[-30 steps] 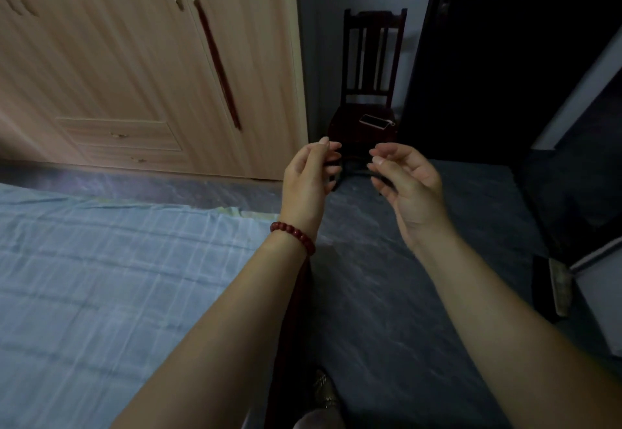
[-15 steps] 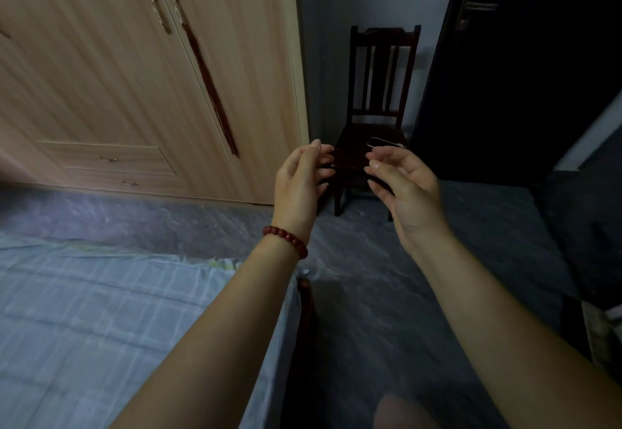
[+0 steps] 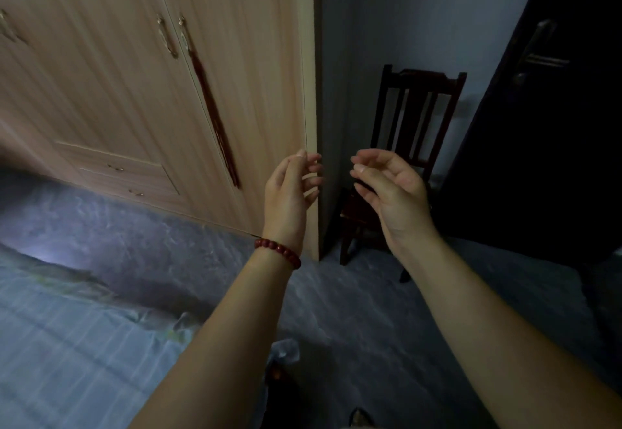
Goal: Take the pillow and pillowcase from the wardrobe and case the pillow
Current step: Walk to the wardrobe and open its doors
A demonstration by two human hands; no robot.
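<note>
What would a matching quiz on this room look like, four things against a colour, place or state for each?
Things
1. wardrobe
2. chair
3. bracelet
4. bed

Descriptions
A. red beads, on the left wrist
B. dark wood, in the corner beside the wardrobe
C. pale wood, doors shut
D. blue checked sheet, lower left

Pairs: 1-C, 2-B, 3-A, 4-D
</note>
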